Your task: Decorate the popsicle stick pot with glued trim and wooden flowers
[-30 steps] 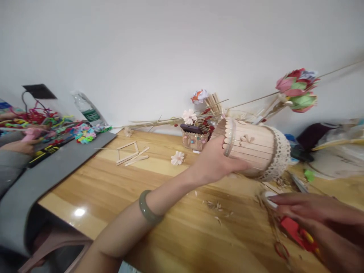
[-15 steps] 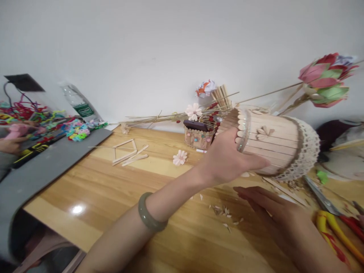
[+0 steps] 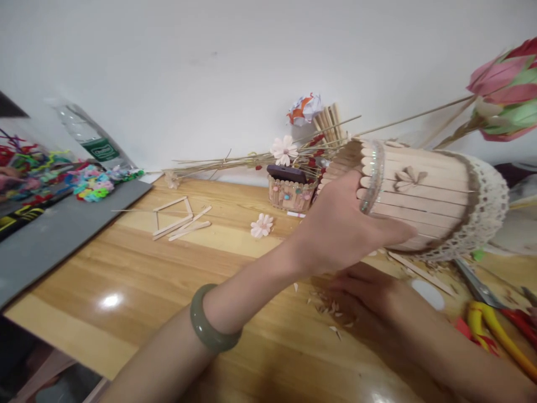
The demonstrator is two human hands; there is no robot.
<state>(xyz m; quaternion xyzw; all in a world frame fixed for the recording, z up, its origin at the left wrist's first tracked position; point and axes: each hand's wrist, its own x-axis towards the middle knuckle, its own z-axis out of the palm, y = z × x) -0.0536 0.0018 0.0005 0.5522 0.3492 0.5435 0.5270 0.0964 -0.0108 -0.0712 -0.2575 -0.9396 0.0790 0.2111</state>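
Observation:
My left hand [image 3: 339,229] is closed on the rim of a round wooden stick bucket [image 3: 428,207], which it holds tipped on its side above the table. The bucket has a glittery band near its scalloped rim, a wooden flower on its wall and white lace at its base. Beneath it, my right hand [image 3: 373,291] is low over the table beside small wood shavings [image 3: 331,308], its fingers stretched to the left and partly hidden behind my left hand. I see nothing held in it.
A small decorated stick box [image 3: 289,193], a pale wooden flower [image 3: 262,225] and loose craft sticks [image 3: 172,221] lie on the table. Yellow-handled scissors [image 3: 482,324] are at the right. A plastic bottle [image 3: 94,140] leans by the wall at the left; paper tulips [image 3: 503,95] stick out at the right.
My right hand has moved left and in under the bucket, its fingertips now partly covered. The left hand still grips the bucket. The view has shifted somewhat.

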